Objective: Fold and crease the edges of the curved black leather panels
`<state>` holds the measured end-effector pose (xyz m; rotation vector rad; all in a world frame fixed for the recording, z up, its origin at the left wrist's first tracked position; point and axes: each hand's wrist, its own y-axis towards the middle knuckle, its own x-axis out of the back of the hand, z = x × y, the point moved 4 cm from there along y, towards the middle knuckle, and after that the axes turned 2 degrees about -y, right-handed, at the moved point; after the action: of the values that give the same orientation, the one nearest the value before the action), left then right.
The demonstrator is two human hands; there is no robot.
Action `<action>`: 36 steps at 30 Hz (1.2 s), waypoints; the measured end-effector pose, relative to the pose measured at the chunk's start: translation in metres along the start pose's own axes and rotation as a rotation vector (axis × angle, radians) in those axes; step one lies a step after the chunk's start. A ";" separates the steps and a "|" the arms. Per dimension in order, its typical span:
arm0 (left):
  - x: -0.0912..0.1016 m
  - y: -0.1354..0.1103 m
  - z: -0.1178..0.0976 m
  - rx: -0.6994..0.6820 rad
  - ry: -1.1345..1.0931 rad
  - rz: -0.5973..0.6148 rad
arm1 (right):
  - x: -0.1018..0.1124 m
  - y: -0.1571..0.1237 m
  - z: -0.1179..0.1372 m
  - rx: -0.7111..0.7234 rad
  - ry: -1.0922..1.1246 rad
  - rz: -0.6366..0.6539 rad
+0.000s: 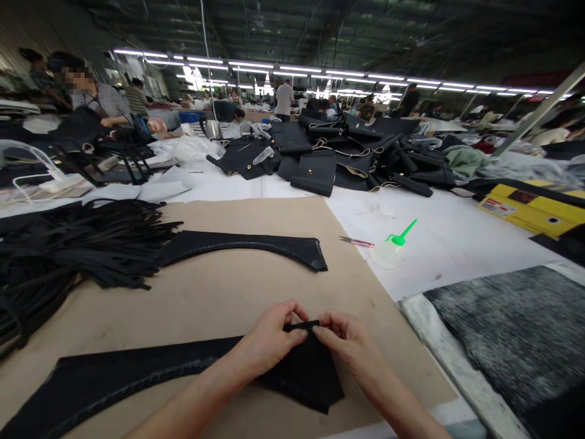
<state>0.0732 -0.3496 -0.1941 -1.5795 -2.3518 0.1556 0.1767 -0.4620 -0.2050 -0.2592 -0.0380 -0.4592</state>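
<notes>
A long, curved black panel (137, 364), of leather or something like it, lies across the brown sheet in front of me. Its inner curve has a pleated, whitish-marked edge. My left hand (274, 335) pinches the upper edge near the right end between thumb and fingers. Close beside it, my right hand (342, 332) grips the same edge, which looks folded over between the two hands. Beyond them rests a similar curved black piece (247, 242), apparently stacked, touched by neither hand. My fingers partly cover the fold.
Black strips (91, 244) are heaped at left. Small snips (357, 242) and a bottle with a green spout (388, 251) lie right of the brown sheet (219, 299). A dark speckled pad (512, 329), a yellow box (532, 210) and piled black bag parts (315, 174) stand around. People work behind.
</notes>
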 end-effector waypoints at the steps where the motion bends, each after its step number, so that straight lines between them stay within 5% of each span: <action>1: 0.001 -0.001 -0.002 -0.033 0.010 0.000 | 0.001 0.001 -0.001 -0.005 0.009 -0.006; 4: 0.002 -0.006 -0.012 -0.168 0.092 -0.043 | 0.004 0.001 -0.003 -0.022 0.028 0.002; 8: 0.001 -0.016 -0.032 -0.412 0.467 -0.196 | 0.002 -0.003 -0.007 -0.059 0.037 0.007; 13: -0.011 -0.023 -0.038 -0.649 0.880 -0.190 | 0.000 -0.004 -0.009 -0.047 0.038 0.005; 36: -0.017 -0.024 -0.035 -0.780 0.996 -0.280 | -0.002 -0.007 -0.006 0.014 0.023 -0.046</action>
<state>0.0691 -0.3772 -0.1583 -1.0893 -1.7829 -1.3999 0.1718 -0.4689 -0.2094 -0.2393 -0.0247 -0.5073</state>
